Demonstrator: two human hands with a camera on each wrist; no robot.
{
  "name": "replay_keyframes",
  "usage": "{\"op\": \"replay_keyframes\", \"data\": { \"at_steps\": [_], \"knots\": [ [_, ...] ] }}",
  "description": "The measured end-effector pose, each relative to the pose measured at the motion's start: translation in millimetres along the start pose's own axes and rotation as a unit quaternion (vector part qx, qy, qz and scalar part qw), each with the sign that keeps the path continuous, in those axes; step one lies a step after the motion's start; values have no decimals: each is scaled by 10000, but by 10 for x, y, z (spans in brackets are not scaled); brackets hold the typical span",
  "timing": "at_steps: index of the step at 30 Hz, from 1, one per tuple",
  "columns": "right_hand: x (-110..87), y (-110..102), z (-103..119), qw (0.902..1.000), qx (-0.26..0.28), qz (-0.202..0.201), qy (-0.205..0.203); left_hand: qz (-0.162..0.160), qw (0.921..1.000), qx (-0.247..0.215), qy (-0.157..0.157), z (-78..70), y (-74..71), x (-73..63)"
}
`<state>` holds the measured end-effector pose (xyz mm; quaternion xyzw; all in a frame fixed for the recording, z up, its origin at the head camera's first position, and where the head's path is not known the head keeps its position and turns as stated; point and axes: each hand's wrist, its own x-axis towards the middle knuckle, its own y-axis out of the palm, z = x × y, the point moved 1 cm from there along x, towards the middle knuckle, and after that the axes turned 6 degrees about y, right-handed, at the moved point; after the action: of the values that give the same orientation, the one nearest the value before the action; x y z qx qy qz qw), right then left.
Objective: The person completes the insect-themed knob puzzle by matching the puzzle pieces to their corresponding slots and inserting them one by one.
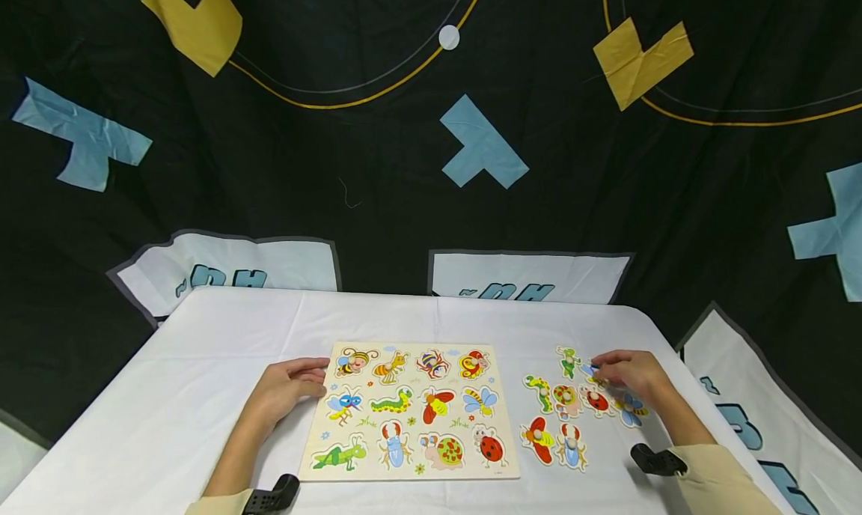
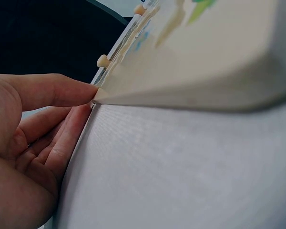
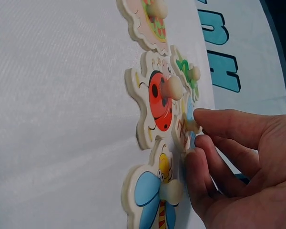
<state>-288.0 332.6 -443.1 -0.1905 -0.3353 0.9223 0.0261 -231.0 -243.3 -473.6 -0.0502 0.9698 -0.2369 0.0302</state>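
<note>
Left hand (image 1: 284, 388): fingertips pressed against a beige rectangular wooden board (image 1: 414, 433), likely steadying it; right hand (image 1: 633, 373): apparently pinching the blue-winged wooden piece (image 3: 182, 132) underneath.

Between the board (image 1: 417, 476) and the 8 loose pieces (image 1: 566, 400), a narrow strip of cloth (image 1: 509, 373) is left free. The board's left edge is obstructed by the left hand (image 1: 289, 388); low passage over the pieces is hindered by knobs (image 3: 172, 88) and the right hand (image 1: 629, 373).

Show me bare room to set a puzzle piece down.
Bare white tablecloth lies beyond the bug puzzle board and left of the left hand. Crowded: beside the right hand, around the ladybug puzzle piece and snail puzzle piece.
</note>
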Motion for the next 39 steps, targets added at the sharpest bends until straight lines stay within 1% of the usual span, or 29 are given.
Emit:
{"op": "replay_keyframes", "data": {
  "at_steps": [7,13,18,25,33,39],
  "knots": [
    [5,8,-19,10000,54,56,51,11,10000,11,73,-8,-9,2],
    [25,11,-45,9999,91,122,46,-19,10000,34,-71,5,3,-10],
    [28,6,-69,9999,31,166,13,-16,10000,-35,41,20,2,-9],
    [28,11,-86,9999,-21,117,8,-34,10000,0,-46,29,21,4],
    [39,20,-80,10000,-26,53,-19,-5,9999,-15,129,21,1,5],
    [38,20,-79,9999,-89,10,-62,-17,9999,-77,126,21,6,6]
  ]
}}
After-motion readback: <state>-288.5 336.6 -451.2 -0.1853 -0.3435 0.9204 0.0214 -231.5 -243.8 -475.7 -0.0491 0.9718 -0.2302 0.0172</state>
